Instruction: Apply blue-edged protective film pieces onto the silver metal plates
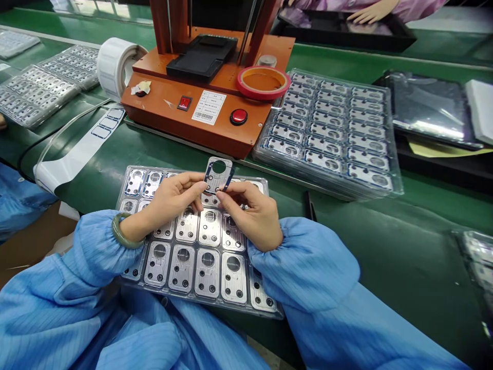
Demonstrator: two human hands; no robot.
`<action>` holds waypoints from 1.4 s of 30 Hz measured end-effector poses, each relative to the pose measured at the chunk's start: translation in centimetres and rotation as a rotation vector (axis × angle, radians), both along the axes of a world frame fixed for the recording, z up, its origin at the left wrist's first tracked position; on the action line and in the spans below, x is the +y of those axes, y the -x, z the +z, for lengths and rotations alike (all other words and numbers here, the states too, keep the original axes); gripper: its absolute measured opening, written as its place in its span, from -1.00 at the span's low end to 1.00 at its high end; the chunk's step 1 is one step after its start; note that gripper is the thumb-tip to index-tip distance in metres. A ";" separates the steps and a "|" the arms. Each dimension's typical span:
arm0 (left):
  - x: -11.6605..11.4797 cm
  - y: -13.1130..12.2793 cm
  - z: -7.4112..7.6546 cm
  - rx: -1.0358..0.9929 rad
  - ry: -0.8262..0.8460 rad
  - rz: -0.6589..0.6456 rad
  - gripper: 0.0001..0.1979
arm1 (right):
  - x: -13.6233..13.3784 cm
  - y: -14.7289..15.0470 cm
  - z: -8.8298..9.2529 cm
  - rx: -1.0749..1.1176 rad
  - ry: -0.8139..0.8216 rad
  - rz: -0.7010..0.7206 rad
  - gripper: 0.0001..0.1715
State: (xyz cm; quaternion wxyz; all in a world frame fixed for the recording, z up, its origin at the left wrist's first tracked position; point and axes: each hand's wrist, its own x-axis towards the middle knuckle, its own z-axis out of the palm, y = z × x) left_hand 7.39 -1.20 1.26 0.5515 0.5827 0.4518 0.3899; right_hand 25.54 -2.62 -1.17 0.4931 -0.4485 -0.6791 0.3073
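Between my two hands, a flat silver metal plate [219, 177] with one large round hole and dark blue edging is held up, tilted. My left hand [175, 198] pinches its left edge between thumb and fingers. On the opposite side, my right hand [252, 210] grips the lower right corner, its thumb near a small hole. Below both hands lies a clear plastic tray [192, 297] with rows of similar metal plates in its pockets. Some plates at the tray's upper left carry blue edging; the front ones look bare silver. My hands and sleeves cover part of the tray.
An orange press machine [185, 123] stands behind the tray, with a red tape roll [264, 82] on it. Stacked trays of plates [327, 133] sit at right. A label roll [117, 67] trails its strip leftward. Across the bench is another person's hand [372, 13].
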 end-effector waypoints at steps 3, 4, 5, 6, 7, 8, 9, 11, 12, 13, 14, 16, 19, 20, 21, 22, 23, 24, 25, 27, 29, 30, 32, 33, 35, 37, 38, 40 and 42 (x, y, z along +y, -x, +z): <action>-0.1 -0.1 0.2 0.006 0.007 0.029 -0.68 | -0.1 0.0 0.2 -0.017 -0.024 0.006 -0.95; -0.1 -0.1 0.3 0.009 0.007 0.039 -0.68 | -0.1 0.0 0.2 -0.020 -0.029 0.006 -0.95; -0.1 -0.1 0.5 0.011 0.008 0.045 -0.68 | -0.1 0.0 0.2 -0.022 -0.033 0.005 -0.94; -0.1 -0.1 0.6 0.011 0.013 0.047 -0.68 | -0.1 0.0 0.2 -0.025 -0.036 0.004 -0.94; -0.1 -0.1 0.7 0.007 0.021 0.046 -0.68 | -0.1 0.0 0.2 -0.027 -0.038 0.004 -0.94; 0.0 -0.1 0.8 0.002 0.032 0.040 -0.67 | -0.2 0.0 0.2 -0.028 -0.041 0.007 -0.94; 0.0 0.0 0.9 -0.007 0.043 0.032 -0.66 | -0.2 0.0 0.1 -0.027 -0.045 0.009 -0.94; 0.1 0.1 1.0 -0.028 0.060 0.012 -0.65 | -0.2 -0.1 0.1 -0.026 -0.053 0.017 -0.94; 0.1 0.2 1.0 -0.040 0.064 0.003 -0.64 | -0.2 -0.1 0.1 -0.027 -0.058 0.021 -0.93; 0.1 0.2 0.9 -0.051 0.065 -0.005 -0.64 | -0.2 -0.1 0.1 -0.029 -0.063 0.023 -0.93; 0.2 0.3 0.9 -0.060 0.065 -0.011 -0.64 | -0.2 -0.1 0.2 -0.031 -0.068 0.024 -0.93; 0.2 0.3 0.8 -0.069 0.062 -0.018 -0.65 | -0.2 -0.1 0.3 -0.041 -0.079 0.024 -0.93; 0.3 0.3 0.7 -0.060 0.047 -0.020 -0.70 | -0.3 -0.1 0.4 -0.069 -0.098 0.021 -0.94; 0.3 0.3 0.7 -0.051 0.040 -0.017 -0.72 | -0.3 0.0 0.4 -0.084 -0.108 0.019 -0.95; 0.3 0.3 0.7 -0.042 0.030 -0.011 -0.73 | -0.4 0.0 0.4 -0.104 -0.123 0.015 -0.95; 0.2 0.3 0.7 -0.035 0.019 -0.004 -0.74 | -0.4 0.0 0.4 -0.126 -0.141 0.013 -0.96; 0.2 0.2 0.7 -0.033 0.008 0.003 -0.74 | -0.5 0.0 0.4 -0.152 -0.160 0.013 -0.97; 0.1 0.2 0.7 -0.035 -0.004 0.009 -0.74 | -0.5 0.0 0.5 -0.177 -0.180 0.014 -0.97; 0.1 0.2 0.7 -0.041 -0.015 0.014 -0.73 | -0.5 0.0 0.5 -0.195 -0.197 0.016 -0.97; 0.0 0.1 0.7 -0.050 -0.031 0.018 -0.71 | -0.5 0.0 0.5 -0.214 -0.220 0.025 -0.97; -0.1 0.2 0.5 -0.053 -0.048 0.020 -0.70 | -0.5 0.0 0.6 -0.213 -0.233 0.035 -0.98; -0.1 0.3 0.4 -0.049 -0.058 0.020 -0.70 | -0.5 0.0 0.6 -0.210 -0.239 0.042 -0.98; -0.1 0.4 0.3 -0.029 -0.082 0.021 -0.74 | -0.5 0.0 0.7 -0.208 -0.250 0.065 -0.96; -0.1 0.5 0.2 -0.015 -0.099 0.023 -0.77 | -0.5 0.0 0.7 -0.211 -0.257 0.080 -0.95; -0.1 0.6 0.1 0.003 -0.136 0.032 -0.80 | -0.5 -0.1 0.6 -0.224 -0.279 0.115 -0.93; -0.1 0.6 0.1 -0.003 -0.157 0.042 -0.79 | -0.5 -0.1 0.6 -0.238 -0.297 0.137 -0.91; -0.1 0.6 0.1 -0.009 -0.157 0.042 -0.77 | -0.5 -0.1 0.5 -0.243 -0.299 0.140 -0.91; -0.2 0.5 0.1 -0.020 -0.147 0.037 -0.74 | -0.5 -0.1 0.4 -0.251 -0.289 0.137 -0.90; -0.2 0.4 0.1 -0.022 -0.157 0.047 -0.73 | -0.4 -0.1 0.4 -0.252 -0.282 0.144 -0.91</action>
